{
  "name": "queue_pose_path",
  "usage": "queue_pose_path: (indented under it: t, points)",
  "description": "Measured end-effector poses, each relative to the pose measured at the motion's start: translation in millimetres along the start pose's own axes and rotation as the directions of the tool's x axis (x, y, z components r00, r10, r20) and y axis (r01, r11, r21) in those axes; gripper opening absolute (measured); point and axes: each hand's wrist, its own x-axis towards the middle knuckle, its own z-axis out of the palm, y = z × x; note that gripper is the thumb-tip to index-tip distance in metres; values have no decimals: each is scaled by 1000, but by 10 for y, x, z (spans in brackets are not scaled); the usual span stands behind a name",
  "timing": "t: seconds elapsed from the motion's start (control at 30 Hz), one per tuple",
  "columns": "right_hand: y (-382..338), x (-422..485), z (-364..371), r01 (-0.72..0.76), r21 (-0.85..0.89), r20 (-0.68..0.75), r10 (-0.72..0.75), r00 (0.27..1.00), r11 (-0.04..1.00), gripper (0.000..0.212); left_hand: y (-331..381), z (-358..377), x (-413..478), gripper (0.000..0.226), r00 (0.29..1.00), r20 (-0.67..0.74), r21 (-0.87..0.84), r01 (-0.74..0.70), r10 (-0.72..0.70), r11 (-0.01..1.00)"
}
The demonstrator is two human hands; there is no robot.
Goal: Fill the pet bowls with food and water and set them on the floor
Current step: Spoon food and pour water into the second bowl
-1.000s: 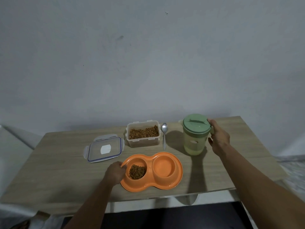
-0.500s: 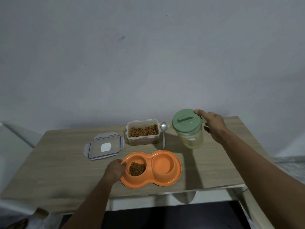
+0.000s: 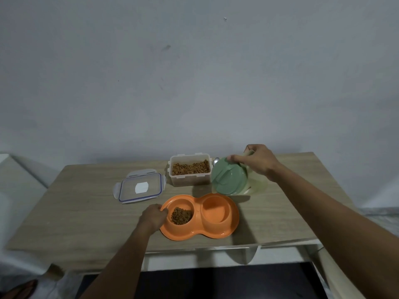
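Head view. Wooden surface (image 3: 75, 212) set against a plain grey wall (image 3: 172, 72). Orange double bowl (image 3: 199, 233), near the front edge of the surface, middle: left well holds a small heap of brown kibble (image 3: 181, 216); right well (image 3: 216, 210) looks bare, and whether any water lies in it cannot be told. Left hand (image 3: 152, 216), fingers curled over the left rim of the bowl and gripping it, forearm coming in from the near side. Jug (image 3: 235, 180), pale green with a darker green lid (image 3: 228, 179), held above the surface just beyond the right well and tipped steeply leftward and toward the viewer so that the lid faces the camera. Right hand (image 3: 258, 161), closed around the upper far side of the jug, forefinger stretched along the lid's edge. Clear box (image 3: 190, 172), open, part-filled with kibble, far of the bowl and just left of the jug. Clear lid with blue seal (image 3: 140, 187), lying flat to the left of the box. Spoon (image 3: 216, 161), only its bowl showing between box and jug.
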Motion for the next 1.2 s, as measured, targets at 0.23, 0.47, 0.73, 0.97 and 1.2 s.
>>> queue_pose_path:
  t: [0.23,0.47,0.73,0.97,1.2]
  points:
    - [-135,-87,73,35,-117,-1,-35,999,993,51,6,9,-22,28,1000,-13,-9,-7,7,1000]
    - [-167,-69,104,74,-207,10,-74,997,975,54,30,21,-36,26,1000,-25,-3,-10,10,1000]
    - [-161,-62,163,121,-283,17,-122,992,951,55,35,48,-17,26,1000,-27,-15,-16,15,1000]
    - [-166,-74,222,145,-323,29,-143,989,935,53,36,54,-9,23,1000,-23,-27,-18,18,999]
    - [-156,-55,247,182,-381,41,-180,983,907,54,21,42,28,26,999,-26,3,-20,20,1000]
